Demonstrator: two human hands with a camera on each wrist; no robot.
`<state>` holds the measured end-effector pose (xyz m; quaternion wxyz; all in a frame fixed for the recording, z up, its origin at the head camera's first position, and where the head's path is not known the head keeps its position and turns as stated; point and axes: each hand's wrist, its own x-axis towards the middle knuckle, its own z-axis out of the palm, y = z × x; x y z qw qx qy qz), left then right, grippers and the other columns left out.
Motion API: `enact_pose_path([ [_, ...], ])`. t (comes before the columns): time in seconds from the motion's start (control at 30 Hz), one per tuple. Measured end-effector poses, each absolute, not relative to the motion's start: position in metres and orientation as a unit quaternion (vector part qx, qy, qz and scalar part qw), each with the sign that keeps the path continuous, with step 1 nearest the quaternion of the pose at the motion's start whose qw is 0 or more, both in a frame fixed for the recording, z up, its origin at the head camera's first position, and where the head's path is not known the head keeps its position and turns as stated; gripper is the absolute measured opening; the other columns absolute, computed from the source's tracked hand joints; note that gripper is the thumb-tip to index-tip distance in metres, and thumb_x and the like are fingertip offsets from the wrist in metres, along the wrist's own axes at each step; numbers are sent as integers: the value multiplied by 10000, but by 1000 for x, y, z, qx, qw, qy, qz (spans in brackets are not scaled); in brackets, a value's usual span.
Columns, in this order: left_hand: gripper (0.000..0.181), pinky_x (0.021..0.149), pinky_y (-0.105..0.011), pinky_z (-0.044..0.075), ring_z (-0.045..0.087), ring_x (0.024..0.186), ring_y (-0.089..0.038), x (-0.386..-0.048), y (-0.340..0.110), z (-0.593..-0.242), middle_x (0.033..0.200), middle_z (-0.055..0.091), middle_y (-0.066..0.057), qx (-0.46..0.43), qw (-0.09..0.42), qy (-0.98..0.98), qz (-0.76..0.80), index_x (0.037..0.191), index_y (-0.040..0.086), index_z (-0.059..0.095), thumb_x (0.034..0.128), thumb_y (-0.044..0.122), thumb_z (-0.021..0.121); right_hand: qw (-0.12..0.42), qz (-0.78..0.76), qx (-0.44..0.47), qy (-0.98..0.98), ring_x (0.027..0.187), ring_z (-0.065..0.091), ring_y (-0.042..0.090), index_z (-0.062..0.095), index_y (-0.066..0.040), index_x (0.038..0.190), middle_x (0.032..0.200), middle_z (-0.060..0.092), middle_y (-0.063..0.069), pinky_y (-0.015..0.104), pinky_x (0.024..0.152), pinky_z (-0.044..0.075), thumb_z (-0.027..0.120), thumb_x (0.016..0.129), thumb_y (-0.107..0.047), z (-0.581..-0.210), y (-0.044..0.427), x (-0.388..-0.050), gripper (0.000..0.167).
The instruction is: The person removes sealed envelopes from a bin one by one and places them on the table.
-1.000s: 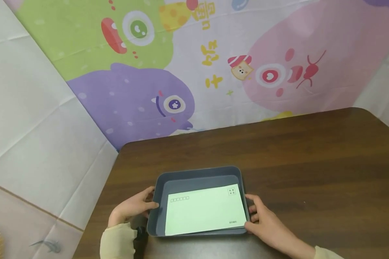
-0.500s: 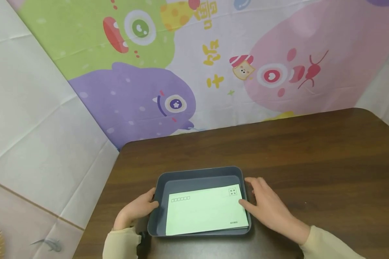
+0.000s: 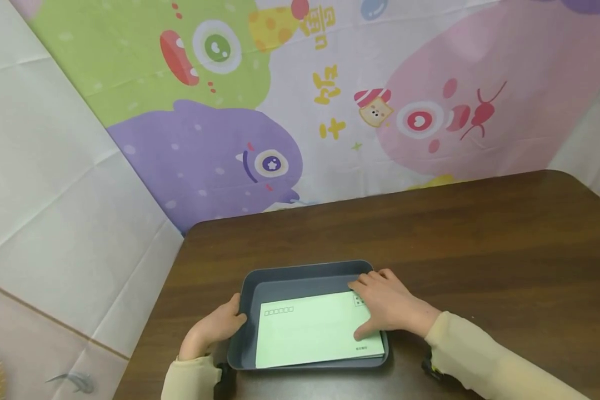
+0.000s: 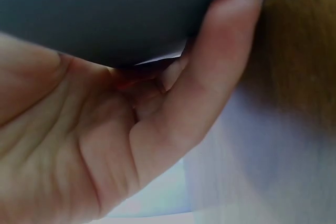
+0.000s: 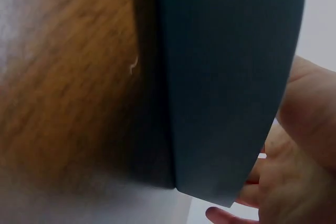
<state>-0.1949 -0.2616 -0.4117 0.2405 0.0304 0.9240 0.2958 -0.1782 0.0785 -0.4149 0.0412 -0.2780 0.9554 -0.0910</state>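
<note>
A dark grey rectangular tray (image 3: 305,271) rests on the table, with pale green envelopes (image 3: 305,333) lying inside, slightly askew. The top one bears a row of small printed boxes; another edge shows beneath it. My left hand (image 3: 212,328) grips the tray's left side, thumb over the rim; the left wrist view shows its fingers against the tray's outer wall (image 4: 105,14). My right hand (image 3: 392,303) reaches over the right rim, thumb and fingers spread above the envelopes' right end. Whether they touch the paper cannot be told. In the right wrist view the tray wall (image 5: 226,77) partly hides that hand.
The brown wooden table (image 3: 455,239) extends behind and to the right of the tray. A cloth backdrop (image 3: 340,183) with cartoon figures hangs along its far edge. A pale wall covering (image 3: 80,194) stands at the left.
My right hand has let go of the tray's right rim and moved up, then left over the envelopes. My left hand stays on the tray, which has hardly moved.
</note>
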Motion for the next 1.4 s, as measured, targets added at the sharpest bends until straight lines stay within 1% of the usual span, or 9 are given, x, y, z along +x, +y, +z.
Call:
enact_pose_path([
  [0.2, 635, 1056, -561, 138, 103, 1333, -444, -196, -263, -410, 1452, 83, -318, 30, 241, 924, 295, 1385, -156, 47, 926, 114, 393, 46, -76, -276, 957, 998, 512, 251, 589, -86, 1142, 1077, 558, 68, 476, 888, 334, 713, 541, -662, -415, 76, -183, 841],
  [0.37, 632, 1058, -554, 148, 115, 1335, -435, -195, -262, -411, 1451, 99, -317, 35, 243, 924, 294, 1385, -156, 56, 921, 110, 394, 47, -80, -272, 958, 971, 522, 247, 590, -84, 1120, 1046, 557, 60, 482, 891, 337, 731, 525, -648, -416, 75, -185, 832],
  [0.5, 631, 1057, -555, 151, 119, 1337, -430, -192, -261, -409, 1453, 105, -311, 35, 241, 921, 304, 1389, -149, 55, 917, 101, 392, 31, -97, -274, 956, 953, 523, 240, 589, -85, 1107, 1020, 552, 50, 494, 900, 329, 757, 511, -621, -417, 75, -184, 819],
  [0.7, 626, 1052, -558, 160, 130, 1333, -434, -192, -259, -408, 1450, 119, -314, 37, 237, 922, 303, 1389, -150, 65, 916, 95, 393, -16, -125, -269, 955, 981, 499, 219, 560, -123, 1065, 1027, 531, 23, 517, 960, 243, 816, 478, -545, -416, 76, -185, 767],
  [0.77, 624, 1055, -557, 155, 124, 1337, -429, -191, -259, -409, 1453, 115, -309, 36, 240, 921, 305, 1391, -147, 65, 917, 96, 390, -17, -148, -263, 953, 973, 496, 217, 532, -122, 1064, 1031, 522, 24, 496, 963, 268, 842, 480, -487, -415, 76, -186, 756],
  [0.9, 625, 1060, -556, 136, 98, 1346, -419, -192, -261, -411, 1463, 88, -296, 32, 245, 917, 314, 1395, -138, 50, 921, 103, 379, 29, -236, -242, 941, 858, 486, 177, 464, -103, 1093, 1007, 493, 20, 365, 828, 415, 866, 531, -319, -414, 75, -187, 724],
  [1.0, 629, 1062, -558, 122, 76, 1350, -416, -192, -263, -412, 1469, 62, -288, 26, 247, 914, 321, 1398, -133, 37, 922, 106, 374, 54, -294, -227, 927, 795, 465, 151, 426, -106, 1105, 986, 481, 5, 305, 712, 430, 853, 571, -225, -413, 74, -188, 695],
  [1.17, 630, 1062, -559, 117, 67, 1352, -413, -192, -264, -413, 1473, 57, -281, 25, 252, 910, 328, 1402, -124, 36, 920, 101, 373, 37, -346, -227, 910, 804, 487, 142, 414, -127, 1080, 973, 531, -1, 293, 706, 429, 810, 631, -123, -411, 76, -189, 598],
  [1.4, 626, 1070, -548, 97, 32, 1360, -391, -192, -264, -414, 1477, 10, -274, 31, 262, 907, 328, 1399, -121, -3, 932, 110, 344, 29, -410, -196, 890, 692, 540, 104, 416, -126, 1111, 961, 610, 58, 256, 611, 453, 704, 740, -29, -409, 79, -192, 480],
])
